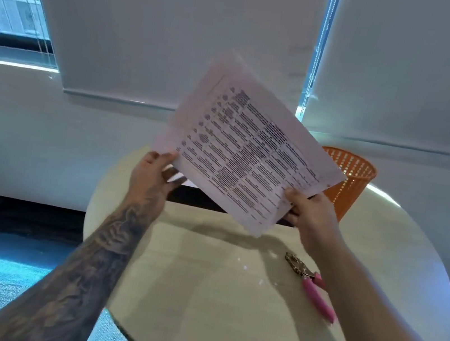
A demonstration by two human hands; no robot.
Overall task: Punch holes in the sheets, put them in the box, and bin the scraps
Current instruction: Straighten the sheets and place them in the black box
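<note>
I hold the printed sheets (245,156) up above the table (200,284), tilted. My left hand (152,176) pinches their lower left corner, and my right hand (310,210) pinches the lower right edge. Under my right forearm lies the pink-handled hole punch (310,284) on the tabletop. The orange basket (349,178) stands just beyond my right hand, partly hidden by the sheets

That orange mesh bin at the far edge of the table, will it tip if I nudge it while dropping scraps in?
Probably yes. The orange mesh bin looks like thin perforated plastic, so likely light. It narrows toward its base, so it is likely top-heavy when pushed near the rim. It stands close to the round table's far edge, so a shove could slide it off.
</note>
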